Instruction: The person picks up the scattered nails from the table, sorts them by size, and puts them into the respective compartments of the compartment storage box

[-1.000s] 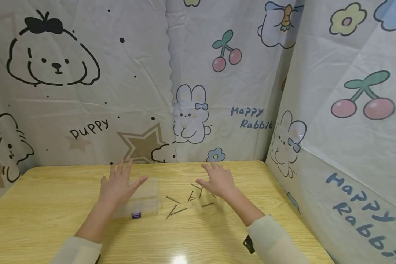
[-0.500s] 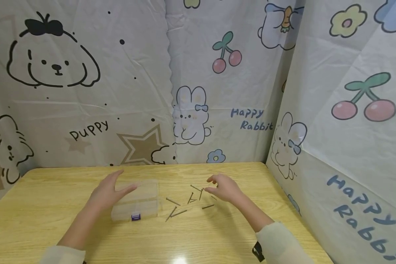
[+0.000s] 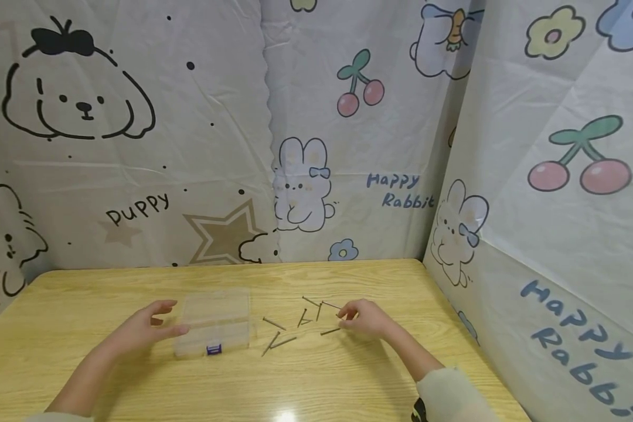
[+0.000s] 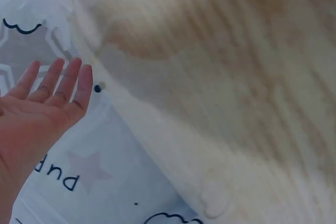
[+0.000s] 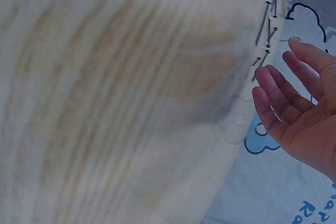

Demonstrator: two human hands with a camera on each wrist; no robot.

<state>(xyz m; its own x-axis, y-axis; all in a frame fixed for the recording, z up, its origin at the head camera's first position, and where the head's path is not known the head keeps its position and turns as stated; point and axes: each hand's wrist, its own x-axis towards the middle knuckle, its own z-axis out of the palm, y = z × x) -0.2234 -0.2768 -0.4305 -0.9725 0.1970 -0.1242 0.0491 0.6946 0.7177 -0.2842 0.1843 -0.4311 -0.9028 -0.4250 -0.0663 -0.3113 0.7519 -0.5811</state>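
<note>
Several nails point(image 3: 274, 323) lie scattered on the wooden table, right of a clear plastic box point(image 3: 216, 305) with a purple latch point(image 3: 214, 349). At the box's left side is my left hand point(image 3: 137, 331), its thumb near the box edge; whether they touch I cannot tell. In the left wrist view the left hand point(image 4: 44, 103) has its fingers extended and holds nothing. My right hand point(image 3: 366, 318) is low at the right end of the nails, fingertips beside one nail point(image 3: 331, 305). In the right wrist view, the right hand's fingers point(image 5: 286, 98) are loosely bent, with nothing visibly gripped.
A light wood-grain table point(image 3: 295, 381) carries everything. Behind it hangs a printed cloth point(image 3: 216, 146), and another cloth side point(image 3: 559, 234) runs along the right edge. Something dark point(image 3: 418, 410) shows at the right sleeve.
My left hand has drawn back left from over the box to beside it. My right hand has come down toward the nails at the right, its fingers bending more.
</note>
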